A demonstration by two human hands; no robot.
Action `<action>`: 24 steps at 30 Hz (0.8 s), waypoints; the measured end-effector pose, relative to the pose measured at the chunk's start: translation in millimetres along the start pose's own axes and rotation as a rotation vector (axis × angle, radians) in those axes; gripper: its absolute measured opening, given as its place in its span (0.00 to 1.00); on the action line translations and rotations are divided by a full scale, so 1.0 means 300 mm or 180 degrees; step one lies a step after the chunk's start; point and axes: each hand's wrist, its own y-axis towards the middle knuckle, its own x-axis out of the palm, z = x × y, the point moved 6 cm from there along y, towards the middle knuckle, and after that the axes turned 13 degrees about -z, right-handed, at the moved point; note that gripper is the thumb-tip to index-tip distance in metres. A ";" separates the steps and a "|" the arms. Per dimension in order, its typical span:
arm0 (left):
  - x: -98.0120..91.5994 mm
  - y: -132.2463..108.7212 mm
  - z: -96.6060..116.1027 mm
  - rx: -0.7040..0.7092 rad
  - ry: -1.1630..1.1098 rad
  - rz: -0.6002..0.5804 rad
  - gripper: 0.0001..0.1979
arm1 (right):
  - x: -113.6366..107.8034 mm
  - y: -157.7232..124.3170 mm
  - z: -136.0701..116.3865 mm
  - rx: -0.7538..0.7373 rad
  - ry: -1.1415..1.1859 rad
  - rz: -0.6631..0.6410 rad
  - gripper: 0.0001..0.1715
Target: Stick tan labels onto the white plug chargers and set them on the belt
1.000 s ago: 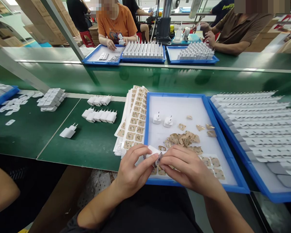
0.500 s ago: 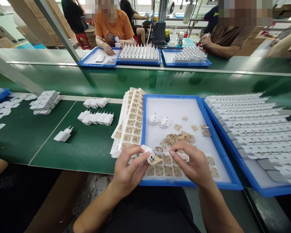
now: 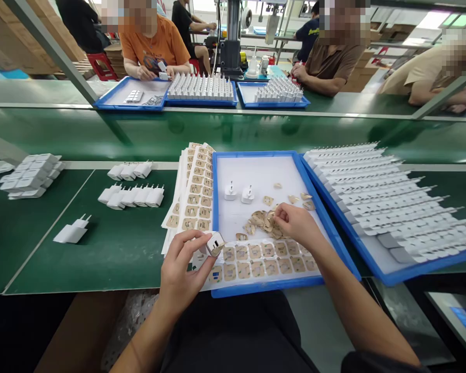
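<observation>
My left hand [image 3: 186,267] grips a white USB plug charger [image 3: 215,244], its face with the dark ports turned up and toward the right. Some tan shows along the lower edge of that face. Over a heap of crumpled tan backing pieces [image 3: 262,220], my right hand [image 3: 297,223] is pinched, with a tan piece at its fingertips. Below the heap, a sheet of tan stickers [image 3: 256,252] lies along the front of the blue-rimmed tray [image 3: 252,285]. Two white chargers [image 3: 247,195] stand prongs up farther back in this tray.
Left of the tray lie stacked sticker sheets [image 3: 194,194], rows of white chargers [image 3: 134,197] and a single charger [image 3: 72,231]. A second tray [image 3: 386,277] at right holds many chargers in rows. Across the green bench [image 3: 140,129], co-workers sit behind more trays [image 3: 200,102].
My right hand has moved away from the charger, up to the tan heap. The tan flap sticking out from the charger's face no longer shows. The view has shifted to the right.
</observation>
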 end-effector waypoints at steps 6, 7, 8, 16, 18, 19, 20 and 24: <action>-0.004 0.001 -0.018 -0.0201 -0.0270 -0.0055 0.20 | -0.063 -0.064 -0.021 -0.0231 -0.0348 0.0868 0.16; -0.002 0.002 -0.020 -0.0235 -0.0303 -0.0060 0.20 | -0.073 -0.075 -0.022 -0.0137 -0.0400 0.0979 0.16; 0.000 0.003 -0.022 -0.0270 -0.0327 -0.0076 0.20 | -0.083 -0.086 -0.028 -0.0122 -0.0400 0.1075 0.16; 0.033 0.004 -0.018 -0.0383 -0.0521 -0.0313 0.20 | -0.178 -0.209 -0.117 -0.0852 0.0630 0.1609 0.12; 0.046 0.001 -0.023 -0.0471 -0.0628 -0.0378 0.20 | -0.195 -0.236 -0.118 -0.0797 0.0819 0.1739 0.11; 0.052 -0.001 -0.028 -0.0528 -0.0687 -0.0404 0.19 | -0.199 -0.247 -0.117 -0.0773 0.0894 0.1775 0.11; 0.058 -0.003 -0.033 -0.0588 -0.0745 -0.0428 0.19 | -0.200 -0.257 -0.114 -0.0753 0.0976 0.1810 0.11; 0.069 -0.007 -0.054 -0.0778 -0.0958 -0.0444 0.20 | -0.177 -0.279 -0.096 -0.0731 0.1394 0.1795 0.12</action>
